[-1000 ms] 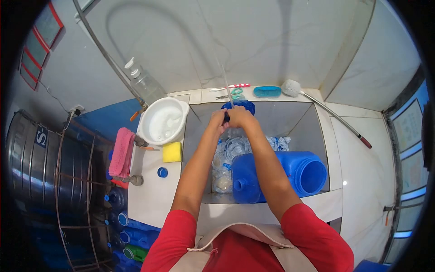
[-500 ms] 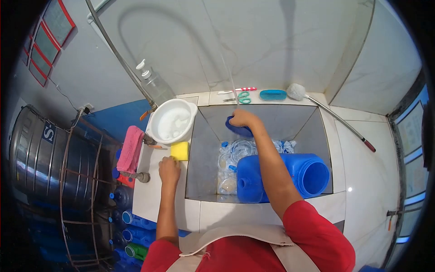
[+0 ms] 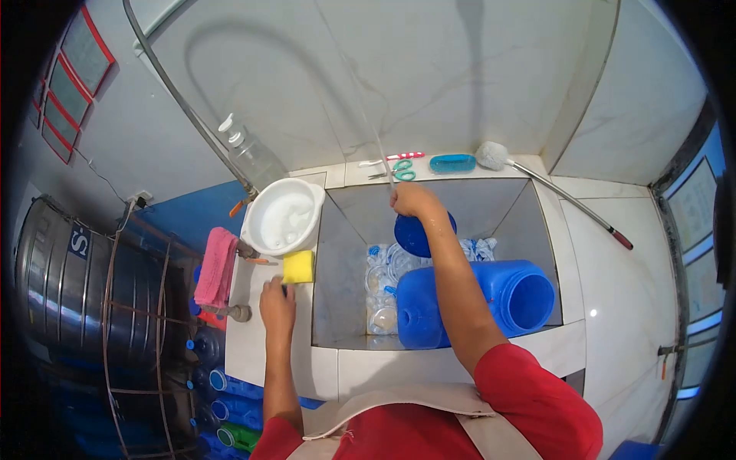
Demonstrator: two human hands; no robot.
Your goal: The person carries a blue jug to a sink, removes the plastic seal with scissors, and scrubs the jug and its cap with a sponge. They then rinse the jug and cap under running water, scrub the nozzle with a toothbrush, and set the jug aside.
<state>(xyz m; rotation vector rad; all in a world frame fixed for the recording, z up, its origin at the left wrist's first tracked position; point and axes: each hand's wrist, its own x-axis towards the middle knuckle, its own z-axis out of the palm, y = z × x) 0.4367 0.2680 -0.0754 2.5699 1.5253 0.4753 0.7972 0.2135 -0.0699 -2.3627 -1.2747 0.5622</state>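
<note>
My right hand (image 3: 416,201) grips a dark blue round lid (image 3: 415,234) by its edge, below a thin stream of water (image 3: 379,142) over the sink. My left hand (image 3: 277,303) rests on the tiled ledge just below a yellow sponge (image 3: 299,267). Its fingers are curled, and a small dark thing shows between them, too small to name. Under my right forearm a big blue water container (image 3: 422,307) lies on its side in the sink (image 3: 337,307), its wide mouth facing right. Clear plastic pieces and blue-white wrappings (image 3: 381,295) lie beside it.
A white basin (image 3: 280,244) of suds and a pump bottle (image 3: 257,161) stand left of the sink. Scissors (image 3: 403,170), a blue brush (image 3: 452,162) and a long-handled brush (image 3: 567,195) lie along the back ledge. A pink cloth (image 3: 216,268) hangs at left.
The blue lid has turned to show its round face and sits slightly lower and to the right. My left hand has drawn back a little from the sponge. The view has shifted slightly.
</note>
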